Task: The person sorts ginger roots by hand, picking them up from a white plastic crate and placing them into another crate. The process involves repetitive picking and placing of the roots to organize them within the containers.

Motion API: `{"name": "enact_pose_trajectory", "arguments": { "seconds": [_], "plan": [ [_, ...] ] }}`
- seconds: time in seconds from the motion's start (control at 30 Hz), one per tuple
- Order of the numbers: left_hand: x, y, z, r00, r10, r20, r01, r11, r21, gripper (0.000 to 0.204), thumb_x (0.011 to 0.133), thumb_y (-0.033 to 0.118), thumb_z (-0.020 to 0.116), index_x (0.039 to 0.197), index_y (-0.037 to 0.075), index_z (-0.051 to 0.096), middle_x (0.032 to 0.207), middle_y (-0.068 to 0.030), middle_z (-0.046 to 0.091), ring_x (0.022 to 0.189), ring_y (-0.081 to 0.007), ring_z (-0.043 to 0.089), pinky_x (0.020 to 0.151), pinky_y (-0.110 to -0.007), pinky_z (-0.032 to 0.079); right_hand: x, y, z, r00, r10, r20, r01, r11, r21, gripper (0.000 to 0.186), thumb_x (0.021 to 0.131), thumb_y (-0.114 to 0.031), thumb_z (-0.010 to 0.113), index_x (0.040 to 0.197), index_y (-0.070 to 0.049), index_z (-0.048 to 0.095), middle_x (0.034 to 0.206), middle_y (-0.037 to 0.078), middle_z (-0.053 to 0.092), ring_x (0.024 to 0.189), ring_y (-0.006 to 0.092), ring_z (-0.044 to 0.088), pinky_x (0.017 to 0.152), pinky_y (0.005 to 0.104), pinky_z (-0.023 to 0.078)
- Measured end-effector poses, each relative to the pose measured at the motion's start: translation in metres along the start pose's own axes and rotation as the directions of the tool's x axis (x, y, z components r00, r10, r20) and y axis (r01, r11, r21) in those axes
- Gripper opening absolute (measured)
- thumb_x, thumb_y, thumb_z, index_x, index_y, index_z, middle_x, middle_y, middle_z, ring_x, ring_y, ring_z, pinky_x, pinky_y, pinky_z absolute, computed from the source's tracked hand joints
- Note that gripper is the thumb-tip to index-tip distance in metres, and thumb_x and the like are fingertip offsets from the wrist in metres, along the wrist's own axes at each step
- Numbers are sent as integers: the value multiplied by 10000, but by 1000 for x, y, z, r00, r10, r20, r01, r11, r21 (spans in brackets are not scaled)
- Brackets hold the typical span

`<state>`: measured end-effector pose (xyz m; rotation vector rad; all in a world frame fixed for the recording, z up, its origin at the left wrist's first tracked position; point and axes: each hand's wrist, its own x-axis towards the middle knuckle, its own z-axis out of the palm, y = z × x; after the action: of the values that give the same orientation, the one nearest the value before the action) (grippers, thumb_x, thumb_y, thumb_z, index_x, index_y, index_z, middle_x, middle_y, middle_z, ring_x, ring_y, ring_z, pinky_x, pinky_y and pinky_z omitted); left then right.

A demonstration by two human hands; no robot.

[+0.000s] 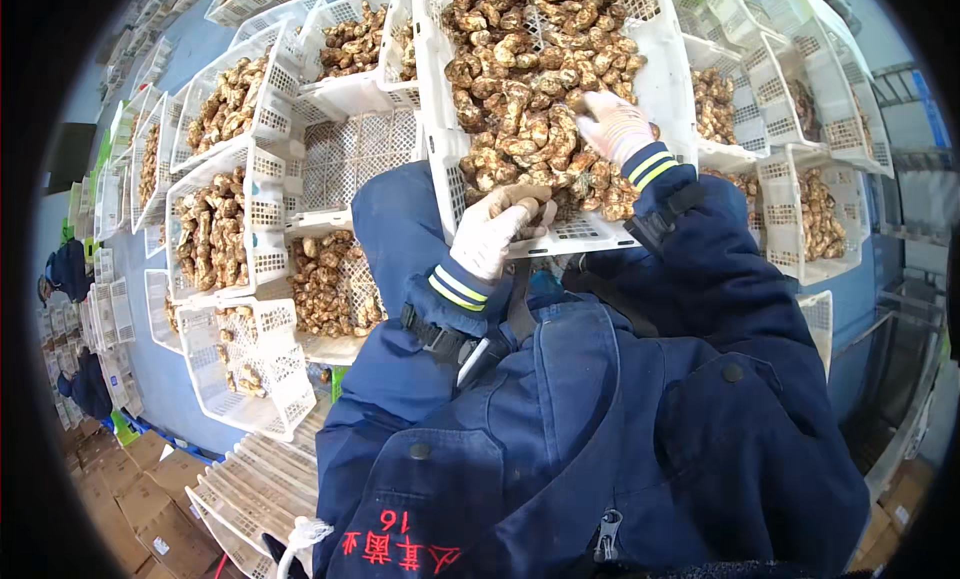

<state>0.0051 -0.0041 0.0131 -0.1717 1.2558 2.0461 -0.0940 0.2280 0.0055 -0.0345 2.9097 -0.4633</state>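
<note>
A white plastic crate [668, 79] rests across my lap, filled with knobbly brown-and-cream mushrooms [520, 109]. At its near left corner, my left hand [492, 229], in a soiled pale glove, is closed round a mushroom [540, 217]. Over the right side of the pile is my right hand [613, 127], in a matching glove. Its fingers bend down among the mushrooms; whatever lies between their tips is hidden. Just below that hand sits a cluster of smaller, greyer mushrooms [600, 184].
On my left stand several white crates of mushrooms [212, 234] and one with a bare mesh bottom [345, 159]. More crates [820, 214] line my right. Stacked crates [255, 479] and cardboard boxes [150, 499] are at lower left. Another person [70, 269] is at far left.
</note>
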Motion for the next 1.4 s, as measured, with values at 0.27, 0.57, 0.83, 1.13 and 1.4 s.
{"name": "enact_pose_trajectory", "arguments": {
  "seconds": [0.27, 0.57, 0.83, 1.13, 1.4],
  "plan": [
    [10, -6, -6, 1000, 17, 11, -16, 996, -86, 368, 908, 196, 553, 1190, -39, 532, 1021, -127, 632, 849, -181, 636, 800, -302, 533, 12, -55, 19, 950, -207, 233, 299, 818, -491, 323, 769, -237, 599, 1087, -189, 623, 1128, 84, 562, 1103, 275, 501, 892, 444, 418],
    [12, -6, -9, 997, 55, 51, -50, 994, -98, 394, 917, 230, 555, 1204, -39, 524, 1021, -126, 632, 910, -201, 625, 834, -323, 517, 20, 4, 17, 998, -24, -54, 44, 914, 403, 335, 865, -301, 560, 1074, -48, 628, 956, 141, 658, 889, 262, 632, 757, 359, 496],
    [13, -2, -1, 995, 90, 49, -63, 916, -396, 621, 907, 446, 552, 1311, 4, 385, 1121, -170, 557, 951, -294, 609, 791, -386, 544, -58, -39, -15, 928, -369, -54, 309, 679, 666, 381, 847, -147, 585, 1217, -58, 567, 1105, 103, 610, 982, 225, 600, 862, 317, 476],
    [12, 2, -6, 986, 162, -26, -164, 971, -176, 405, 884, 191, 621, 1212, 1, 476, 878, -122, 624, 642, -141, 620, 495, -195, 488, 17, 31, -24, 987, 114, -114, -129, 982, -138, 410, 843, -251, 538, 1219, -88, 549, 1155, 163, 590, 1070, 326, 557, 933, 419, 431],
    [16, -2, -6, 963, 268, 39, -246, 925, -290, 542, 813, 151, 691, 1244, -30, 417, 1004, -143, 605, 852, -197, 626, 795, -307, 537, 62, 10, 2, 990, -125, -61, 87, 901, -425, 668, 801, -245, 608, 1401, -132, 338, 1400, 103, 397, 1251, 320, 413, 1000, 435, 378]
  ]
}}
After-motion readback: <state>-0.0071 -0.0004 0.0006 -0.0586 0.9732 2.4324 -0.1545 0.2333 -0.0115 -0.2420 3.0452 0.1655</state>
